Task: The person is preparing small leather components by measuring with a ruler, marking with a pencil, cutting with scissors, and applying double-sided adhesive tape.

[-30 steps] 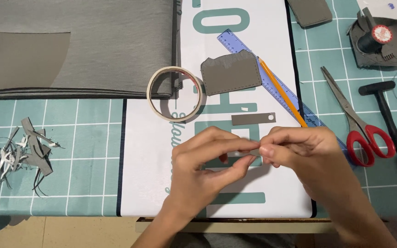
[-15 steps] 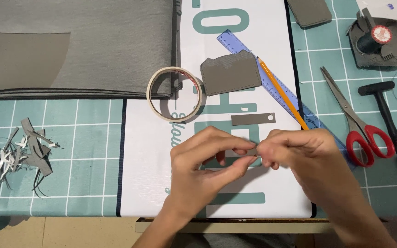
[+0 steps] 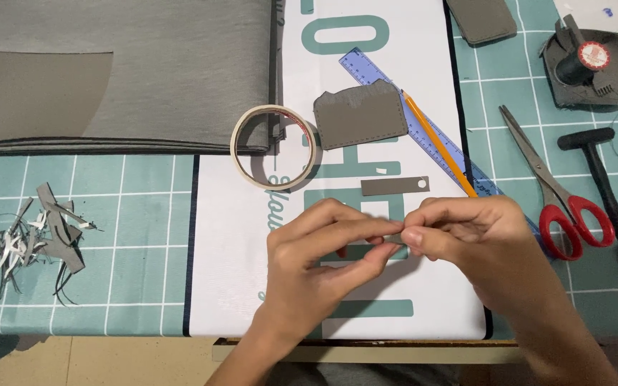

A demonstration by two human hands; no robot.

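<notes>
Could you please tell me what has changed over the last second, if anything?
Hardly anything: the left hand and right hand still pinch a small grey piece between their fingertips, barely shifting. The tape roll, grey strip, scissors and scraps stayed put.

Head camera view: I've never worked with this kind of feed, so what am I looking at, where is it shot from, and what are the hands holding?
There is no machine here. One camera sits on a person's head and looks down at their own two bare hands over a teal cutting mat. The left hand and right hand meet fingertip to fingertip, pinching something small and grey; it is mostly hidden, so I cannot tell exactly what. Around them lie a roll of tape, a grey stitched piece, a small grey strip with a hole, a blue ruler, a pencil, red-handled scissors, a black hammer, grey sheet material and a pile of scraps.
</notes>
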